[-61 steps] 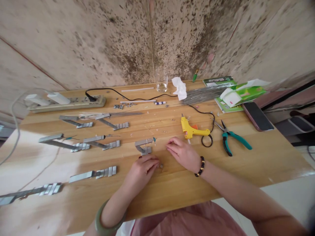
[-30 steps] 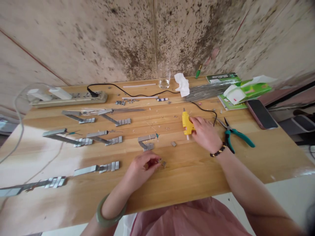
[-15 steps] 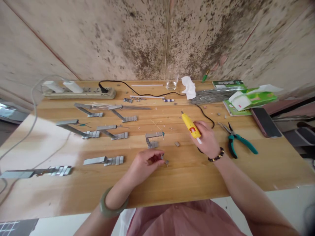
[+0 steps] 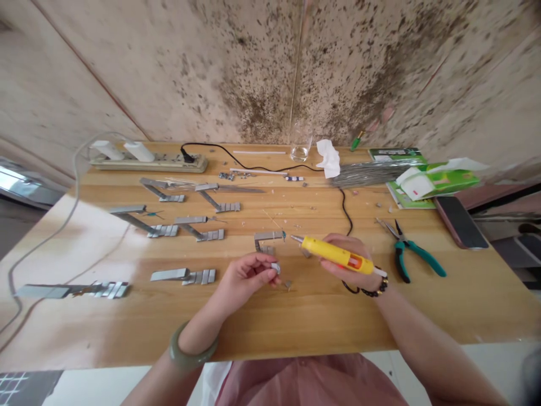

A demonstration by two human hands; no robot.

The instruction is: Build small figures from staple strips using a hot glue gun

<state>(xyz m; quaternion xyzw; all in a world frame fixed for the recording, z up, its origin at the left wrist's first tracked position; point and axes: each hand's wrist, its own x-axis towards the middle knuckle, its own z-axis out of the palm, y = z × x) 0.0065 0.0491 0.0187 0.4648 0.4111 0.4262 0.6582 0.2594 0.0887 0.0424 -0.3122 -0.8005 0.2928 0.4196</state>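
Observation:
My right hand (image 4: 353, 264) grips a yellow glue gun (image 4: 333, 254), its nozzle pointing left toward my other hand. My left hand (image 4: 245, 276) pinches a small grey metal piece (image 4: 275, 267) just above the wooden table (image 4: 296, 316). Another tiny grey piece (image 4: 288, 285) lies on the wood beside it. A small bent assembly of grey strips (image 4: 266, 241) sits just beyond my fingers. The gun's black cord (image 4: 344, 206) runs back across the table.
Several grey strip assemblies (image 4: 186, 276) lie over the left half. Green-handled pliers (image 4: 406, 252) and a dark phone (image 4: 460, 221) are at right. A power strip (image 4: 147, 162), glass (image 4: 300, 148), crumpled tissue (image 4: 329, 158), wire bundle (image 4: 363, 173) and green tissue pack (image 4: 435, 177) line the back.
My right hand left the small pieces, reached right, picked up the glue gun and brought it in with the nozzle turned left. My left hand lifted a small piece off the table.

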